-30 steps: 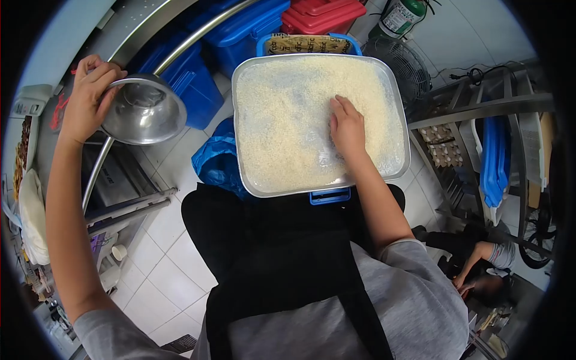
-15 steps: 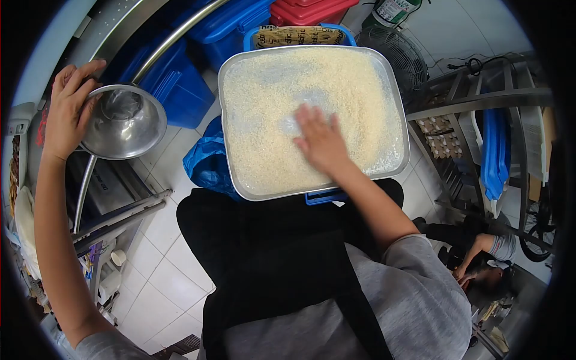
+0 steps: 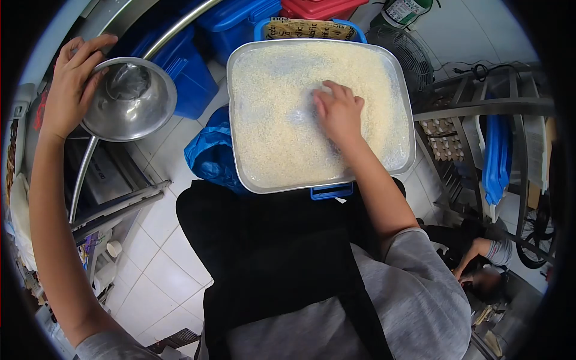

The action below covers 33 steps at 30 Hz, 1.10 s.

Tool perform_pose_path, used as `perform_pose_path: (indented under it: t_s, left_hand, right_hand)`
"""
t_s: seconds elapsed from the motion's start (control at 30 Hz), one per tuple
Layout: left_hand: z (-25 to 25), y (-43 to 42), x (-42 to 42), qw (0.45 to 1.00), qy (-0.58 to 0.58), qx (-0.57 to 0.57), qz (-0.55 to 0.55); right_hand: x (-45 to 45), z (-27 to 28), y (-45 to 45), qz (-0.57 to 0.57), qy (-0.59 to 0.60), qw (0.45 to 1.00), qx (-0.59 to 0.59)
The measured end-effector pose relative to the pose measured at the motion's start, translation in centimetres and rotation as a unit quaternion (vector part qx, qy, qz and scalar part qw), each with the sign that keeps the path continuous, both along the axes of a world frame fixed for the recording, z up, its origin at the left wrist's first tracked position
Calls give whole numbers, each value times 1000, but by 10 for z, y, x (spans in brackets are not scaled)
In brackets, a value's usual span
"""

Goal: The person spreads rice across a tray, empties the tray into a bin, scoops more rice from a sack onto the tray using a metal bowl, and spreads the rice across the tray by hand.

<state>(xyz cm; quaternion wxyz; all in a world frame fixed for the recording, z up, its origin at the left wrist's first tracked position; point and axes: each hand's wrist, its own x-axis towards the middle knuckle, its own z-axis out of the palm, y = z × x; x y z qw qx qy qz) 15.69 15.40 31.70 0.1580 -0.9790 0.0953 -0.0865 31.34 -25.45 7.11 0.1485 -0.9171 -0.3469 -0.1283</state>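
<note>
A shallow metal tray (image 3: 233,120) full of pale grains, like rice or crumbs, lies in front of me above my lap. My right hand (image 3: 340,111) is over the grains right of the tray's middle, fingers bent and apart, with nothing visible in it. At the upper left, my left hand (image 3: 75,84) grips the rim of an empty metal bowl (image 3: 135,114), which is tilted with its inside facing me. A blue plastic bag (image 3: 211,156) hangs open at the tray's left side.
Blue bins (image 3: 192,78) and a red lidded bin (image 3: 318,8) stand beyond the tray. A fan (image 3: 403,57) and a green cylinder (image 3: 403,12) are at the upper right. Metal racks (image 3: 480,108) line the right; another person (image 3: 480,255) is at the lower right.
My right hand has swept left over the grains and come back right, its fingers now more bent. My left hand and the bowl have shifted in view, the bowl still held.
</note>
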Motion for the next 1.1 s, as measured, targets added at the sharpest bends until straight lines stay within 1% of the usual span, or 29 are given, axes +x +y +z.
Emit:
perform_pose_path:
  t_s: [0.03, 0.07, 0.13, 0.27, 0.33, 0.47, 0.53, 0.67, 0.87, 0.97, 1.1]
  left_hand:
    - [0, -1, 0, 1000, -1, 3, 0]
    - [-1, -1, 0, 1000, -2, 6, -1]
    - [-2, 2, 0, 1000, -6, 13, -8]
    - [-2, 2, 0, 1000, -12, 19, -13]
    - [-2, 2, 0, 1000, -14, 25, -12]
    - [-2, 2, 1, 999, -15, 31, -12]
    - [-2, 2, 0, 999, -13, 30, -8]
    - [-3, 1, 0, 1000, -13, 28, -2]
    - [-3, 2, 0, 999, -17, 33, 0]
    - [-3, 2, 0, 999, -18, 33, 0]
    - [-2, -1, 0, 1000, -16, 19, 9]
  right_hand:
    - [5, -4, -2, 2, -13, 999, 41]
    - [4, -6, -3, 4, -11, 999, 39]
    - [5, -7, -4, -2, 52, 998, 43]
    - [2, -5, 4, 26, 44, 998, 39]
    - [1, -2, 9, 35, 57, 998, 17]
    - [1, -4, 4, 32, 41, 999, -4]
    - [2, -5, 0, 14, 51, 998, 20]
    - [4, -4, 3, 12, 61, 998, 25]
    - [4, -2, 11, 38, 57, 998, 10]
    - [7, -6, 12, 28, 31, 999, 7]
    - [14, 1, 20, 6, 59, 998, -6]
